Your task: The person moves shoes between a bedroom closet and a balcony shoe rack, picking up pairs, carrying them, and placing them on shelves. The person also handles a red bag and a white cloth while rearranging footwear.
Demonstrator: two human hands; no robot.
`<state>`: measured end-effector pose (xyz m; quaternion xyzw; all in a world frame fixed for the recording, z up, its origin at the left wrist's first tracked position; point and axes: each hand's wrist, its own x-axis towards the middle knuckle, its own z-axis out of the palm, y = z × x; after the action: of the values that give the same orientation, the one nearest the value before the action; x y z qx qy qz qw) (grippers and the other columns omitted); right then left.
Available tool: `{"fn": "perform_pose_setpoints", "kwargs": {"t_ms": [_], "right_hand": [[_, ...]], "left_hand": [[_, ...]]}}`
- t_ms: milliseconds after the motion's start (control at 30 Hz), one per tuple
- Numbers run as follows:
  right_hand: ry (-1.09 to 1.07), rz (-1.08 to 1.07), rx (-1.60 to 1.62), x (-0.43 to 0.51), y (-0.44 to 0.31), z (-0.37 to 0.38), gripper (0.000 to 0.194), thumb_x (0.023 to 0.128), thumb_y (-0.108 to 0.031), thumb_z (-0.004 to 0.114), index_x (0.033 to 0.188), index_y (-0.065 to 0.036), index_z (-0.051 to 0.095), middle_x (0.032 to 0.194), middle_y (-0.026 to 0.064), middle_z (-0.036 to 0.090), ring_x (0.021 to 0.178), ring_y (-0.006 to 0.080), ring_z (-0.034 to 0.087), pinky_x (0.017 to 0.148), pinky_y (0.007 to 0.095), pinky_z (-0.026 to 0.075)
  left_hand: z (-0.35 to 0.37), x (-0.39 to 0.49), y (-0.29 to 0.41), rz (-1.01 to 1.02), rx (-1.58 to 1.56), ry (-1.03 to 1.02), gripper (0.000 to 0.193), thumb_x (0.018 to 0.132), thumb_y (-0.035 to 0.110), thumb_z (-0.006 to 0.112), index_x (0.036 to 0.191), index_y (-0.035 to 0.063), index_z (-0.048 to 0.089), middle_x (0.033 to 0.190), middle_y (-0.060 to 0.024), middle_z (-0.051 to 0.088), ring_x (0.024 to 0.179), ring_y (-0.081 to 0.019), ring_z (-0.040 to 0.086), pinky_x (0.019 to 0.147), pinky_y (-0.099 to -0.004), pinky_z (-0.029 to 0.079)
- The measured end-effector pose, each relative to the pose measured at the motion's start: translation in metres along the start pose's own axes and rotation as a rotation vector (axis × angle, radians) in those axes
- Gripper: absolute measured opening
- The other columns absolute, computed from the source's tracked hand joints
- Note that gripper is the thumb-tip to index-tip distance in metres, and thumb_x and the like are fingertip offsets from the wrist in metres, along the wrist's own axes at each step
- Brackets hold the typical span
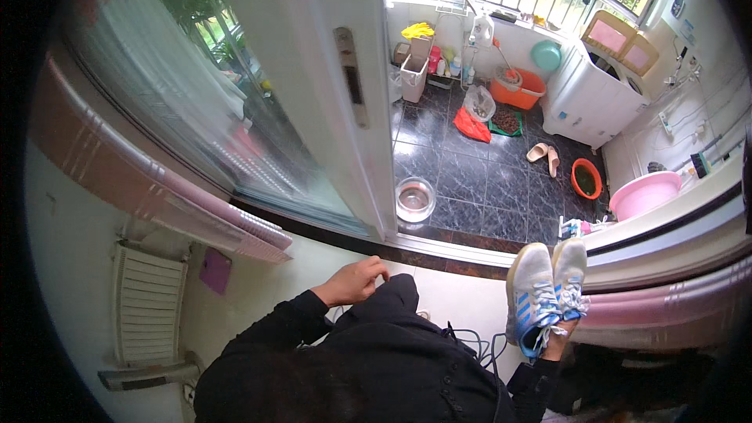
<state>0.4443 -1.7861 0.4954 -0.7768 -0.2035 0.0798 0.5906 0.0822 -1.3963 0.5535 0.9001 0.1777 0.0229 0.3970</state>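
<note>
My right hand [562, 335] grips a pair of white sneakers [537, 288] at the heel end, with the toes pointing away from me. The shoes have blue stripes, white laces and pale soles; much of the hand is hidden behind them. My left hand [359, 279] hangs beside my black-clad leg [390, 299], loosely curled, with nothing seen in it. Just ahead is a sliding glass door [305, 100], its white frame at the left of the doorway, with a metal sill [458, 251] along the floor.
Beyond the sill, a clear basin [415, 200], pink slippers [543, 157], an orange basin [586, 179] and an orange mop bucket [517, 91] stand on dark tiles [458, 170]. A white washing machine [593, 94] is at the right. Pink curtains [658, 305] hang on both sides; a radiator [150, 305] is left.
</note>
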Motion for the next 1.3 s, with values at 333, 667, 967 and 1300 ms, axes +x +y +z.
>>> {"fn": "perform_pose_setpoints", "kwargs": {"t_ms": [333, 667, 967, 1300], "right_hand": [[-0.136, -0.014, -0.026, 0.258, 0.03, 0.059, 0.033, 0.083, 0.0, 0.061, 0.115, 0.008, 0.068, 0.113, 0.0158, 0.074, 0.106, 0.0255, 0.069, 0.092, 0.0358, 0.053], [-0.298, -0.062, -0.041, 0.511, 0.024, 0.126, 0.034, 0.082, 0.002, 0.06, 0.115, 0.008, 0.069, 0.114, 0.0162, 0.074, 0.106, 0.0257, 0.07, 0.093, 0.0355, 0.053], [-0.696, -0.277, 0.01, 0.764, 0.038, 0.283, 0.035, 0.081, 0.004, 0.059, 0.115, 0.008, 0.069, 0.114, 0.0166, 0.075, 0.107, 0.0259, 0.07, 0.093, 0.0352, 0.053], [-0.983, -0.43, -0.016, 0.932, 0.019, 0.486, 0.031, 0.077, 0.004, 0.056, 0.105, 0.007, 0.069, 0.101, 0.0181, 0.075, 0.094, 0.0323, 0.071, 0.084, 0.0396, 0.053]], "left_hand": [[-0.002, 0.23, -0.038, -0.061, -0.156, 0.092, 0.009, 0.089, 0.009, 0.066, 0.095, 0.0054, 0.061, 0.089, -0.0147, 0.067, 0.085, -0.0355, 0.067, 0.074, -0.0434, 0.052], [-0.054, 0.376, -0.051, -0.35, -0.287, 0.216, 0.015, 0.097, 0.016, 0.063, 0.103, 0.0044, 0.056, 0.088, -0.0185, 0.068, 0.086, -0.0403, 0.068, 0.072, -0.0469, 0.051], [-0.073, 0.495, -0.099, -0.5, -0.243, 0.603, 0.033, 0.101, 0.024, 0.06, 0.079, 0.0004, 0.059, 0.074, -0.0184, 0.057, 0.072, -0.0391, 0.059, 0.065, -0.045, 0.046], [-0.096, 0.57, -0.079, -0.789, -0.255, 0.812, 0.037, 0.1, 0.024, 0.062, 0.076, -0.0046, 0.056, 0.064, -0.0223, 0.053, 0.054, -0.0341, 0.053, 0.056, -0.0434, 0.042]]}}
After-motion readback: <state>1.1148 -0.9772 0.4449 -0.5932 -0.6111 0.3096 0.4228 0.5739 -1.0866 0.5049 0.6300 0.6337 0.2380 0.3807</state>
